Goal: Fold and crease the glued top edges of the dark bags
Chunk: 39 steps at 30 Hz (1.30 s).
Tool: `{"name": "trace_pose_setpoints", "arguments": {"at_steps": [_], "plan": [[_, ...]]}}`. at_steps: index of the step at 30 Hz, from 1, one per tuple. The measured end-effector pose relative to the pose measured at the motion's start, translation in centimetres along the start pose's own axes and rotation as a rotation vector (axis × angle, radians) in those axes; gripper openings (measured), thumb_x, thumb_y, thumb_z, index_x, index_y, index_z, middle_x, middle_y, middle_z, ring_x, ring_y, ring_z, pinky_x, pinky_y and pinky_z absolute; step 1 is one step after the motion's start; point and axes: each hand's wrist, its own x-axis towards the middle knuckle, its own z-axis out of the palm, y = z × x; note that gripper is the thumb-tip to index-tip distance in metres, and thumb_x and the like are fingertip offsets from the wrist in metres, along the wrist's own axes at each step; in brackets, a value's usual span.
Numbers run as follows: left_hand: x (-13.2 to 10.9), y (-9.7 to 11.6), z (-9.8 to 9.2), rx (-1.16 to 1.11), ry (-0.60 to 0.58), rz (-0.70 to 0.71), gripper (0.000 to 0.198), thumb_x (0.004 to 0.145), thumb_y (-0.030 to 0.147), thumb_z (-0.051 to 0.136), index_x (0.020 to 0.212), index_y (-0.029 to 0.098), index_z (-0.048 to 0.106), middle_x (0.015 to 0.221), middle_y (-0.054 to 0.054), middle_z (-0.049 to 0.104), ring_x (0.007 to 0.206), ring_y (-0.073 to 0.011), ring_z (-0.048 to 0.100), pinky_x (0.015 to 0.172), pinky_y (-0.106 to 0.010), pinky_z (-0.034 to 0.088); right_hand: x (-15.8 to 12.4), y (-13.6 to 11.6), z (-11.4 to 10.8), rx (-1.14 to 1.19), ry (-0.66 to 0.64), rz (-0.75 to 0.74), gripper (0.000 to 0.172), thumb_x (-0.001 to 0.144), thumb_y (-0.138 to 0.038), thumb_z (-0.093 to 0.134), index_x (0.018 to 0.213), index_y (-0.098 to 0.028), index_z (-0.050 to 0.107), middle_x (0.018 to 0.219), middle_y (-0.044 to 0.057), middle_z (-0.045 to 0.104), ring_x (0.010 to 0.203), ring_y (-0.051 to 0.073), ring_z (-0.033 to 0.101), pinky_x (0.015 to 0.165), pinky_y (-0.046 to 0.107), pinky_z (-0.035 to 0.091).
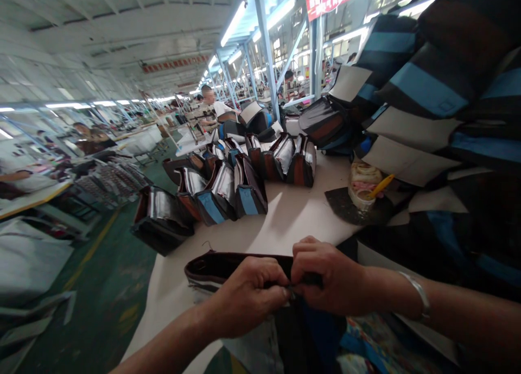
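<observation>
A dark bag (240, 256) with a brown inner edge lies at the front of the pale table, its mouth gaping to the left. My left hand (256, 287) pinches the near edge of this bag between thumb and fingers. Right beside it, my right hand (321, 279) is closed on the same edge, with a bracelet on that wrist. Both sets of fingertips meet at one spot on the rim, and what exactly lies between them is too small to make out. The lower part of the bag is partly hidden behind my hands.
Several dark bags with blue or brown stripes (211, 207) stand across the table (280, 214). At the right are a small pot (363, 199) with a yellow-handled tool (382, 185) and tall stacks of bags (431, 86). Other people (209, 96) are farther back.
</observation>
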Motion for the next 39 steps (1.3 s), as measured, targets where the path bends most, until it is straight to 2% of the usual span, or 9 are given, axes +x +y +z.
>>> {"name": "trace_pose_setpoints", "arguments": {"at_steps": [5,9,14,17,21,27,31,35,39], "plan": [[-0.3,-1.0,-0.5,-0.181,-0.164,-0.072,0.044,0.094,0.051,0.052,0.067,0.017,0.044,0.066,0.004,0.031,0.062,-0.0112,0.026,0.057,-0.028,0.022,-0.9,-0.7,-1.3,-0.415,-0.201,-0.343,0.013,0.087,-0.012,0.050,0.079,-0.019,0.057,0.068,-0.002,0.053,0.061,0.012,0.036,0.094,0.041,0.034],[-0.5,-1.0,0.5,-0.142,-0.191,-0.089,0.037,0.090,0.045,0.060,0.070,0.015,0.053,0.068,0.003,0.040,0.062,-0.0110,0.034,0.055,-0.026,0.024,-2.0,-1.2,-2.3,-0.443,-0.309,-0.387,0.013,0.091,-0.014,0.049,0.086,-0.018,0.060,0.069,-0.002,0.054,0.061,0.012,0.037,0.104,0.043,0.029],[-0.9,0.5,1.9,0.173,0.008,0.075,0.017,0.080,0.016,0.058,0.065,0.016,0.051,0.072,0.002,0.049,0.065,-0.0104,0.047,0.059,-0.024,0.032,-1.0,-1.6,-3.8,0.011,-0.189,0.066,0.026,0.099,-0.025,0.042,0.098,-0.014,0.066,0.083,0.005,0.064,0.077,0.014,0.056,0.084,0.033,0.042],[-0.7,1.4,1.9,0.250,0.038,0.165,0.018,0.072,0.009,0.056,0.062,0.017,0.043,0.069,0.003,0.049,0.062,-0.0097,0.046,0.055,-0.024,0.030,1.0,-1.8,-5.6,0.185,-0.401,0.261,0.025,0.097,-0.031,0.055,0.093,-0.013,0.071,0.080,0.002,0.061,0.073,0.010,0.057,0.067,0.022,0.042],[0.2,2.9,0.4,0.334,-0.057,0.291,0.016,0.068,0.003,0.051,0.062,0.016,0.046,0.073,0.001,0.054,0.068,-0.0111,0.050,0.060,-0.023,0.034,3.3,-2.9,-7.1,0.146,-0.593,0.221,0.006,0.082,-0.018,0.068,0.085,-0.014,0.070,0.081,0.000,0.061,0.066,0.007,0.054,0.060,0.018,0.040],[-0.2,4.4,-3.5,0.184,-0.111,0.356,0.014,0.076,0.005,0.056,0.076,0.014,0.066,0.086,-0.002,0.063,0.087,-0.0161,0.056,0.081,-0.025,0.041,5.5,-4.9,-5.6,-0.056,-0.429,0.209,0.011,0.067,-0.013,0.068,0.066,-0.015,0.057,0.064,-0.004,0.052,0.055,0.006,0.040,0.052,0.021,0.030],[-2.3,2.6,-5.8,-0.025,-0.034,0.282,0.009,0.080,0.015,0.066,0.072,0.014,0.064,0.085,-0.002,0.059,0.087,-0.0162,0.053,0.080,-0.026,0.040,6.5,-3.1,-5.4,0.260,-0.456,0.166,0.033,0.074,-0.029,0.079,0.101,-0.016,0.065,0.092,0.000,0.064,0.078,0.011,0.056,0.069,0.021,0.044],[-4.4,1.3,-6.3,-0.240,-0.024,0.237,0.011,0.078,0.019,0.069,0.070,0.014,0.063,0.083,-0.001,0.057,0.081,-0.0154,0.052,0.076,-0.026,0.040,6.2,-0.7,-3.8,0.456,-0.426,0.091,0.045,0.073,-0.047,0.083,0.095,-0.012,0.065,0.095,0.003,0.065,0.084,0.013,0.056,0.076,0.024,0.046],[-6.5,2.7,-5.3,-0.080,-0.039,0.078,0.011,0.067,0.013,0.068,0.077,0.015,0.065,0.086,-0.001,0.061,0.083,-0.0166,0.054,0.075,-0.025,0.041,5.1,-0.7,-1.1,0.532,-0.395,0.091,0.040,0.074,-0.045,0.083,0.079,-0.013,0.061,0.078,-0.002,0.057,0.069,0.008,0.049,0.065,0.021,0.042]]}}
